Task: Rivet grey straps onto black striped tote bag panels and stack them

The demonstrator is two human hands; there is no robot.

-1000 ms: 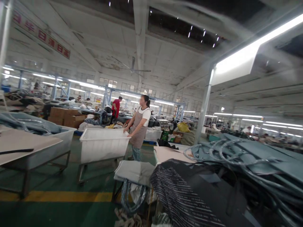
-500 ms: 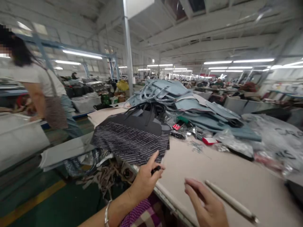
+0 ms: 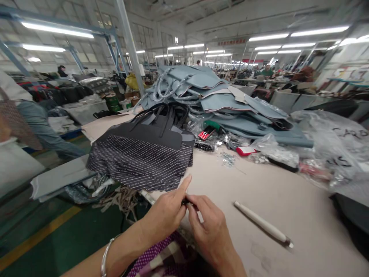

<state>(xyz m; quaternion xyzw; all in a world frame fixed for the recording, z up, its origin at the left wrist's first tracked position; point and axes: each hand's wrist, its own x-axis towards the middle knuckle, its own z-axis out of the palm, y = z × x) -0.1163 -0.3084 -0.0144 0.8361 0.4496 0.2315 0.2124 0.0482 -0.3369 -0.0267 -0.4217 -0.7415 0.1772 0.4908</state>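
A small black piece (image 3: 187, 201), too small to name, is pinched between my two hands above the table's front edge. My left hand (image 3: 170, 209) grips it with thumb and curled fingers, the index finger pointing forward. My right hand (image 3: 208, 219) meets it from the other side, thumb and fingertips closed at the piece. Just beyond lies a black bag (image 3: 138, 157) with white diagonal print and black handles. To the right, a pale stick-like tool (image 3: 262, 224) with a metal end lies on the table.
Blue-grey bags (image 3: 207, 88) are heaped at the back of the table (image 3: 219, 184). Small metal parts (image 3: 228, 159), a red-and-black packet (image 3: 206, 133) and plastic bags (image 3: 331, 134) lie before and beside them. A person (image 3: 37, 119) stands at the left edge, near grey panels (image 3: 60, 177).
My right hand has moved left to meet the left hand at the small black piece. The view has shifted down and right; the person at the left is now partly out of frame.
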